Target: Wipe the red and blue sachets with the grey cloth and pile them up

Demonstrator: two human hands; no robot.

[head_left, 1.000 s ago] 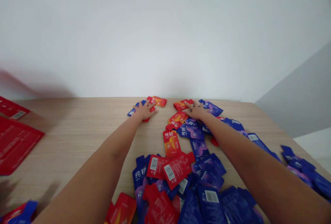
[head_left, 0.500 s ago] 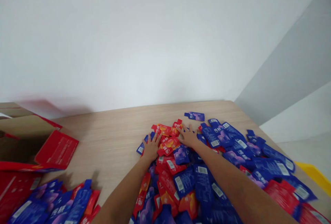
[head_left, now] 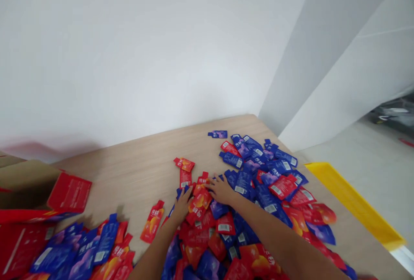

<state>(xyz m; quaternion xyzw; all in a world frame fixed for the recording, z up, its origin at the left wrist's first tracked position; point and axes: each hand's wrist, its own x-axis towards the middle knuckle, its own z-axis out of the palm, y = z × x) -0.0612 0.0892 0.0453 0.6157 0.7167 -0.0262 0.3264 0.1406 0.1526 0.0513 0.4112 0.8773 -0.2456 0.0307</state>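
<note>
On the table lies a heap of flat, bottle-shaped pouches, red ones [head_left: 199,203] with orange fruit pictures and blue ones [head_left: 243,184] with purple fruit. My left hand [head_left: 182,207] rests palm down on the heap's left far side, fingers stretched out and partly among the pouches. Opposite it, my right hand [head_left: 221,191] lies on the far side of the heap with its fingers spread. Between the two hands are several red pouches. Neither hand visibly grips one; the palms are hidden.
At the left stands an open red cardboard box [head_left: 69,193], with another cluster of pouches [head_left: 108,239] in front of it. More blue pouches spread toward the table's [head_left: 129,163] right edge. Beyond that edge is a yellow bin [head_left: 352,204]. A white wall [head_left: 155,47] rises behind.
The view has swung to the right, showing more of the yellow bin. Both hands have drawn nearer to me across the heap, and some red pouches now lie beyond them.
</note>
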